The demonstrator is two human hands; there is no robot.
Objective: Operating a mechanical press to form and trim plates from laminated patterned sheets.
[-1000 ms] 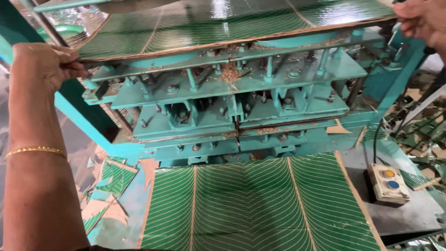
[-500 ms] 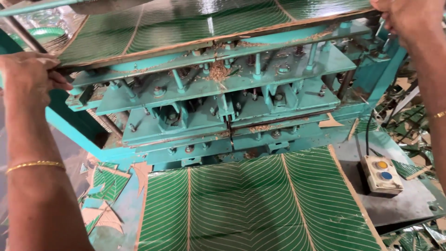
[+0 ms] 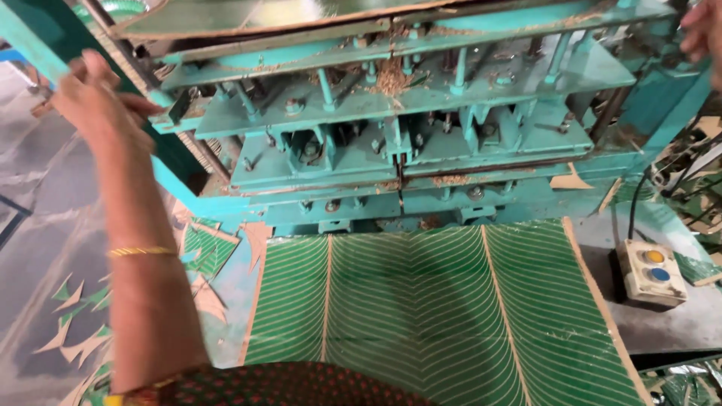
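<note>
A large green leaf-patterned sheet (image 3: 444,316) with pale ribs lies flat on the bed in front of a teal press machine (image 3: 406,143). A second sheet of the same kind (image 3: 263,16) rests on top of the press, its brown edge showing. My left hand (image 3: 98,98), a gold bangle on its wrist, is raised at the press's left side beside a slanted teal frame bar. Its fingers are apart, just below the upper sheet's left corner. My right hand (image 3: 703,34) shows only partly at the top right edge, by the press's right upright.
A small control box (image 3: 650,272) with a yellow and a blue button sits on the right, with a black cable running up from it. Green and brown offcuts (image 3: 83,323) litter the floor on the left. More green scraps (image 3: 692,195) pile up at the right.
The upper sheet has slid further back over the press top. My left hand no longer grips its edge. My right hand has moved out toward the top right corner.
</note>
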